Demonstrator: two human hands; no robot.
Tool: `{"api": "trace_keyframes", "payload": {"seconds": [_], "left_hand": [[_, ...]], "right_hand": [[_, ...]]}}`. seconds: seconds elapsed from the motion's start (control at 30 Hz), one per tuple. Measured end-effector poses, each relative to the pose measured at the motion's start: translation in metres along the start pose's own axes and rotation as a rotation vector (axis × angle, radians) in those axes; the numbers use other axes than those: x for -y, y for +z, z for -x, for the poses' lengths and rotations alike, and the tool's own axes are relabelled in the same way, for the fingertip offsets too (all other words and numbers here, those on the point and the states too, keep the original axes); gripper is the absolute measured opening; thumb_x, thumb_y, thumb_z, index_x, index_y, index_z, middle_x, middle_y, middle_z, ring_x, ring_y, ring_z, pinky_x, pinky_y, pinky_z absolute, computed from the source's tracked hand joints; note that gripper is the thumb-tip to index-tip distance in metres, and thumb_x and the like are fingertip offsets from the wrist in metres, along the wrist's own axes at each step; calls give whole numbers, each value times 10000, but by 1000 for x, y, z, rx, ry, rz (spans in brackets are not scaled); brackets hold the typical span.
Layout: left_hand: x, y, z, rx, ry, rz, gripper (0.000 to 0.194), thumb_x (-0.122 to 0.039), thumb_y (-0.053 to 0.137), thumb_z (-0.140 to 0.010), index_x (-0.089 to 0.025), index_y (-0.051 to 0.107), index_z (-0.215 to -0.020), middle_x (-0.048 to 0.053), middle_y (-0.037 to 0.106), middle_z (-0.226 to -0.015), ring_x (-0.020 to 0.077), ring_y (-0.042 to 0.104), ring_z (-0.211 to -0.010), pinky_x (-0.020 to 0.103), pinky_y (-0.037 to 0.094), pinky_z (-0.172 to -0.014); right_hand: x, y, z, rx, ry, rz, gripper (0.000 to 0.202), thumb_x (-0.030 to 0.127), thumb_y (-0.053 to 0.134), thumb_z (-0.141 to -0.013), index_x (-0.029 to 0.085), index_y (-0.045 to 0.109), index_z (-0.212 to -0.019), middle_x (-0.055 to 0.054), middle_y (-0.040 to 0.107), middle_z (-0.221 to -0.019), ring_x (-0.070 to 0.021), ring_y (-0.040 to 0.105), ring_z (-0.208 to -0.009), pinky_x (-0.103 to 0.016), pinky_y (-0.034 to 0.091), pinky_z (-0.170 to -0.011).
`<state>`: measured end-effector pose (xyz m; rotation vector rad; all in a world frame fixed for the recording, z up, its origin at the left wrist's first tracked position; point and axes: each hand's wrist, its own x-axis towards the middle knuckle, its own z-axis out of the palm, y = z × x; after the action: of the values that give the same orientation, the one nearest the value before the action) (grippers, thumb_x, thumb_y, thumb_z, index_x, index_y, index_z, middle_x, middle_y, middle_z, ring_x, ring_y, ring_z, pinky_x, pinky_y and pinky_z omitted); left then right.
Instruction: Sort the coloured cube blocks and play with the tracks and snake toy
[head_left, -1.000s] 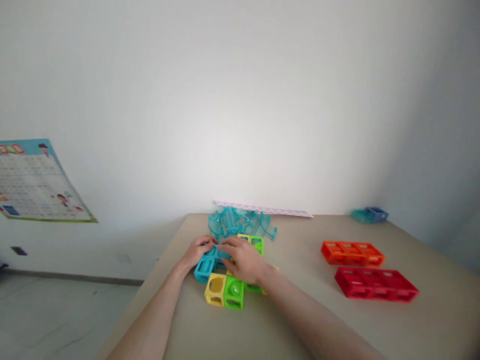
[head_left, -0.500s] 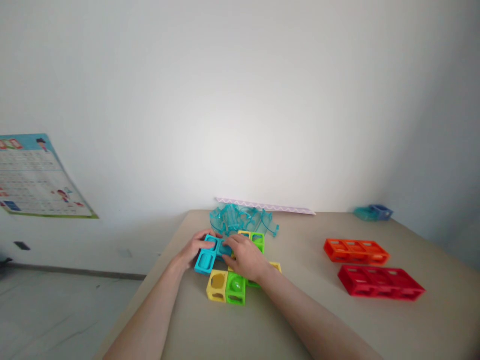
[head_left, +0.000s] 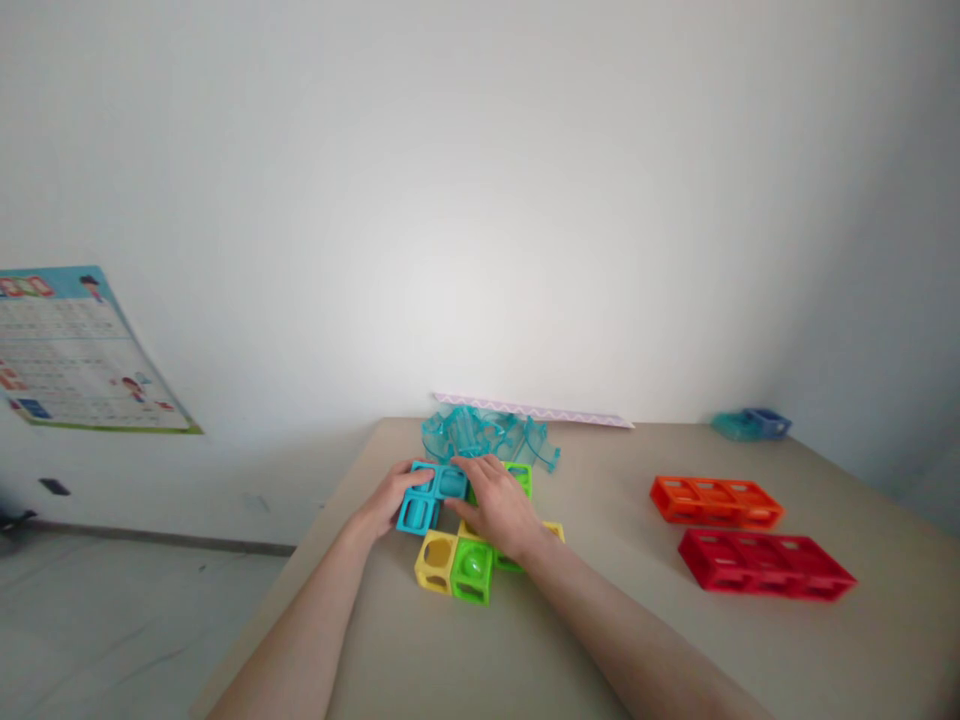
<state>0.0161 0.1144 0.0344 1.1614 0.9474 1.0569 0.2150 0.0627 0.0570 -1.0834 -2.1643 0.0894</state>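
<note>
An L-shaped piece of light blue hollow cube blocks lies tilted at the left of the group. My left hand grips it from the left, the thumb on top and the other fingers mostly hidden behind. Against its right side sits a joined group of yellow and green cube blocks. My right hand is curled over the back part of this group, thumb and fingertips close to the blue piece's right edge. It covers several of the cubes, so I cannot tell whether blue and green are locked together.
Clear teal curved track pieces lie piled behind my hands, before a pale patterned strip along the wall. To the right are an orange three-cube bar and a red one. A dark blue block stands at the far right.
The blue piece has turned and levelled somewhat, its near end shifting back and right. My right fingers have slid off its top to its right edge.
</note>
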Motion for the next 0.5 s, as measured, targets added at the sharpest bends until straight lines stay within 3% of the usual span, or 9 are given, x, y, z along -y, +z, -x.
{"api": "trace_keyframes", "payload": {"seconds": [0.2,0.33,0.5], "left_hand": [[0,-3,-2,-38,76,-34,331,-322,809,-615,-139,710,-873,23,710,-740,168,636,-663,241,462,-627],[1,-6,-3,-65,64,18,309,-293,822,-602,-136,709,-843,18,709,-707,168,639,-632,245,469,-611],[3,-1,-8,-74,-17,202,329,-397,749,-689,-111,686,-838,75,717,-725,200,659,-593,313,523,-593]], "right_hand": [[-2,2,0,-35,64,-50,389,298,638,-845,144,577,-1197,-134,660,-1090,-261,590,-1044,-396,473,-910],[-2,-2,0,-81,134,-97,378,362,605,-872,155,577,-1186,-105,684,-980,-217,643,-863,-342,516,-790],[5,-13,4,-119,30,-206,359,332,429,-958,187,498,-1279,-98,608,-1047,-203,600,-908,-350,489,-832]]}}
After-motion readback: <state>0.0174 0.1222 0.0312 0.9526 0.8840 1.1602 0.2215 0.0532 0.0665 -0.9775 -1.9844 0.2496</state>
